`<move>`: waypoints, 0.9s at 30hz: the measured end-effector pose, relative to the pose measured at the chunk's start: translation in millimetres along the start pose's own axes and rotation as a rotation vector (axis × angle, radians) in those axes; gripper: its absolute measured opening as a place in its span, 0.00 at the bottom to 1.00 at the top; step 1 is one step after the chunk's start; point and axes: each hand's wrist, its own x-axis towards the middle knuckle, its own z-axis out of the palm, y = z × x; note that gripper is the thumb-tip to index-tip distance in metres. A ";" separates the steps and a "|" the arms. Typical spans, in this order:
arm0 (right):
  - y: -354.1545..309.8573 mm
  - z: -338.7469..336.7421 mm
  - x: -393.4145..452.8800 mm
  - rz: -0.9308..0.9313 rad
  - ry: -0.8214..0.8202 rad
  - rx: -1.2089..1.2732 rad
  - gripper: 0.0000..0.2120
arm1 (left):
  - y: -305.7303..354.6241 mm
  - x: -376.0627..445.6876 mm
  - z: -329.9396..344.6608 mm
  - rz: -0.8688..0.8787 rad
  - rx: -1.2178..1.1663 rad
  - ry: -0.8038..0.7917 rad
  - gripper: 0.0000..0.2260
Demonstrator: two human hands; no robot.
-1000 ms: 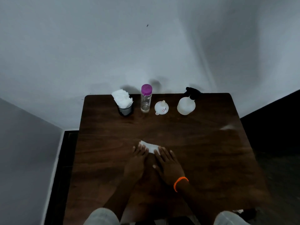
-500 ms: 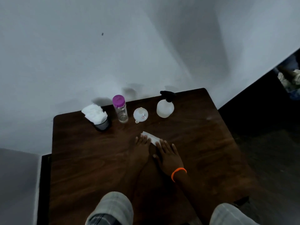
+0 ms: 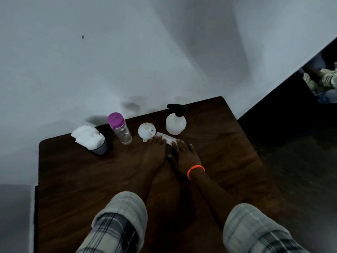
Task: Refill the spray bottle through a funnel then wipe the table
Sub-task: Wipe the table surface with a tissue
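A white tissue (image 3: pixel 167 138) lies flat on the dark wooden table (image 3: pixel 73 176), its near part hidden under my fingers. My left hand (image 3: pixel 155 152) and my right hand (image 3: pixel 184 154) press on it side by side with straight fingers. An orange band circles my right wrist. Just beyond the tissue stands the white spray bottle (image 3: pixel 176 123) with a black trigger head. The white funnel (image 3: pixel 147 130) lies upside down to its left, close to my left fingertips. A clear bottle with a purple cap (image 3: pixel 120 129) stands further left.
A dark cup stuffed with white tissues (image 3: pixel 91 141) sits at the back left. The white wall runs right behind the row of objects. Dark floor drops off past the table's right edge (image 3: pixel 255 148).
Both hands have slid the tissue away from me toward the funnel and spray bottle. The camera has swung, so the table now sits lower and to the left.
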 end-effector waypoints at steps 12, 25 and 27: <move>52.8 5.5 -53.0 0.027 0.019 -0.066 0.35 | 52.5 -17.0 16.0 0.077 -0.042 -0.054 0.31; 38.9 86.7 -179.3 0.020 0.089 -0.029 0.34 | 84.2 -130.4 65.0 0.127 0.008 -0.035 0.28; 26.5 100.3 -197.5 -0.006 0.087 -0.026 0.34 | 84.3 -158.9 76.1 0.091 -0.021 0.005 0.31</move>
